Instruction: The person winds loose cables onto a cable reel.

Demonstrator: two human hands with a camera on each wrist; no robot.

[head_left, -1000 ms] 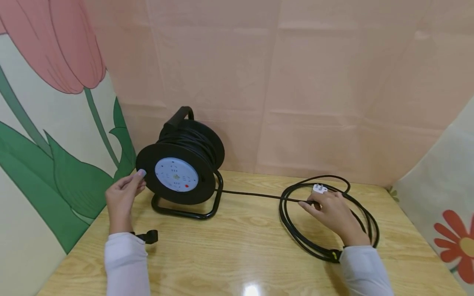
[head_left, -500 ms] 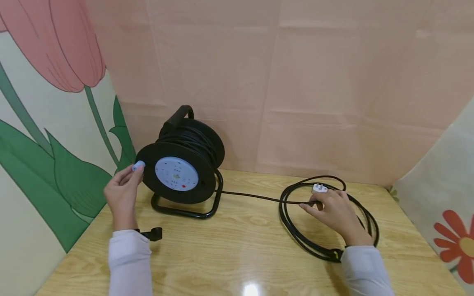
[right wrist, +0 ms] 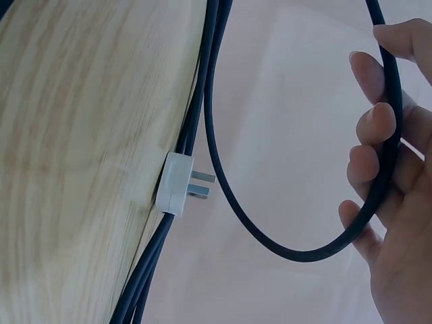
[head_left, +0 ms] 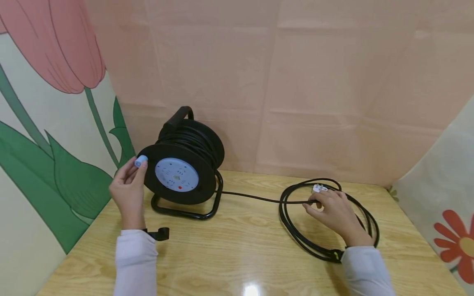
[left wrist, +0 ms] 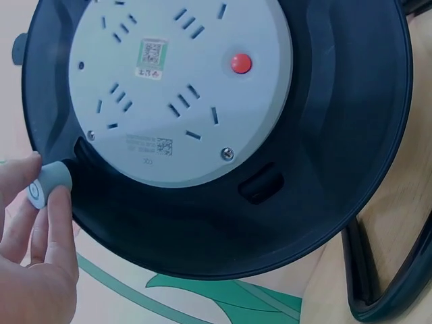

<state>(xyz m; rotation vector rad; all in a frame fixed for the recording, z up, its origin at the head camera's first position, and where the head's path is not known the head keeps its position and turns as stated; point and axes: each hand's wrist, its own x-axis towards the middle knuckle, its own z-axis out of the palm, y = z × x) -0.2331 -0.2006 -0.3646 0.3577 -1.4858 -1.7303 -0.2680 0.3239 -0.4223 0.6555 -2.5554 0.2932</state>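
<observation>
At left, the left hand [head_left: 127,190] pinches the pale-blue knob [left wrist: 52,182] of the cable reel [head_left: 181,162]; at right, the right hand [head_left: 335,213] grasps its black cable [right wrist: 304,256]. The step seems to be turning the reel; next probably calls for smooth cranking, cable lightly guided.

wood table [head_left: 229,246] with a bright glare [head_left: 252,289] on it, creased pink sheet [head_left: 296,82] hanging behind, giant pink tulip [head_left: 74,45] plus green leaves [head_left: 77,176] on the left, and a red flower [head_left: 456,243] on the right
</observation>
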